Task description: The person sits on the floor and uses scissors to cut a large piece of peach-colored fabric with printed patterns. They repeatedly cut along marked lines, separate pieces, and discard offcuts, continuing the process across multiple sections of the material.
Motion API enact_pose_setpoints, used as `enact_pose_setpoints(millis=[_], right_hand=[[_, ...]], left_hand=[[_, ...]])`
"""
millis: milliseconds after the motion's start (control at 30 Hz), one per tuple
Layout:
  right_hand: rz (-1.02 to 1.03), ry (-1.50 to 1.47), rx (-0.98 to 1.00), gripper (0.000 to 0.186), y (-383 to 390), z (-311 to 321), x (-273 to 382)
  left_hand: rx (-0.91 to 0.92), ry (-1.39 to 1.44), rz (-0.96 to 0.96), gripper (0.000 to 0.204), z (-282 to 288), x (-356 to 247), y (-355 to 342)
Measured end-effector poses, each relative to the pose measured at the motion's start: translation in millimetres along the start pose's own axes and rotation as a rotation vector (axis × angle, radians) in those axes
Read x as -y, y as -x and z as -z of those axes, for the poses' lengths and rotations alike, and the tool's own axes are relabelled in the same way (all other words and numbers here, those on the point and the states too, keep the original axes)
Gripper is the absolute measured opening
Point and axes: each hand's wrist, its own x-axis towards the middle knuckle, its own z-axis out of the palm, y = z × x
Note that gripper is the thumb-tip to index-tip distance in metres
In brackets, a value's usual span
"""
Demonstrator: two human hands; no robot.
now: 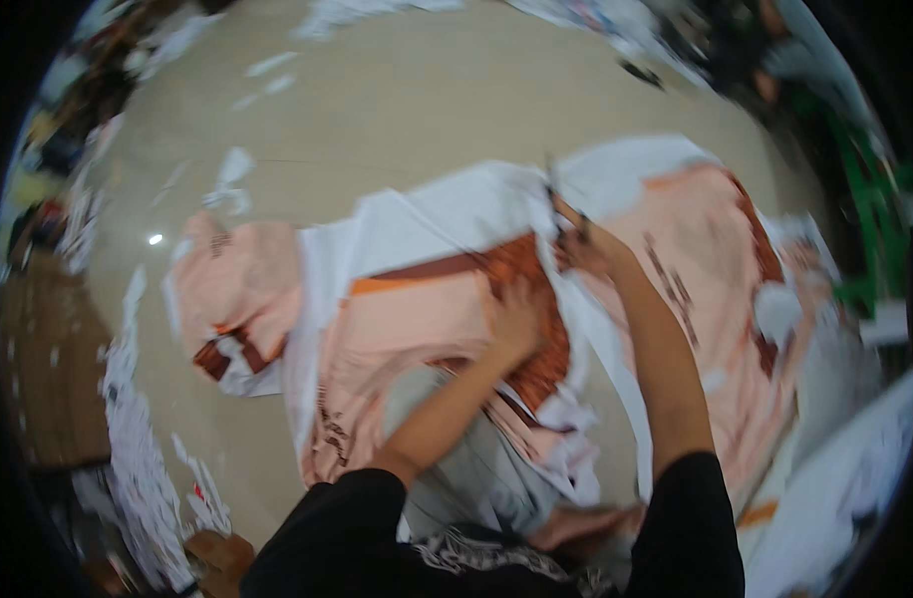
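Observation:
A printed cloth panel (407,319), peach with orange and brown patterned areas and white margins, lies spread on the floor before me and partly over my lap. My left hand (516,319) rests on its brown patterned part, fingers spread and pressing down. At the panel's far right edge, my right hand (588,251) is closed around a dark pair of scissors (551,184), the blades pointing away from me. Motion blurs the scissors, so how wide the blades stand is unclear. To the right lies another peach-and-white printed cloth (696,239).
A bunched peach cloth piece (247,264) sits at the left. White scraps (138,448) are strewn along the tiled floor (407,110). A cardboard box (48,359) stands far left, a green plastic stool (865,219) far right. Another person (805,60) is at the upper right.

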Motion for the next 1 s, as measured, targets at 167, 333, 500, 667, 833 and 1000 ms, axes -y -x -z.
enact_pose_setpoints(millis=[167, 333, 500, 667, 833, 1000], right_hand=[[-0.133, -0.024, -0.175, 0.078, 59, -9, 21], [-0.154, -0.023, -0.16, 0.077, 48, -1, 11], [-0.156, -0.043, -0.189, 0.07, 14, 1, -12], [-0.111, 0.174, -0.347, 0.053, 7, -1, -20], [-0.155, 0.063, -0.274, 0.061, -3, -10, -10], [-0.192, 0.987, -0.445, 0.053, -30, 68, 17]], left_hand=[[0.374, -0.041, -0.03, 0.052, 64, -29, -6], [0.53, 0.178, -0.044, 0.026, 46, -10, -3], [0.702, 0.149, -0.182, 0.036, 50, -2, 0], [0.859, 0.271, -0.116, 0.035, 67, -2, -1], [1.038, 0.238, -0.11, 0.041, 56, -4, 7], [1.168, 0.04, -0.129, 0.069, 64, -21, -22]])
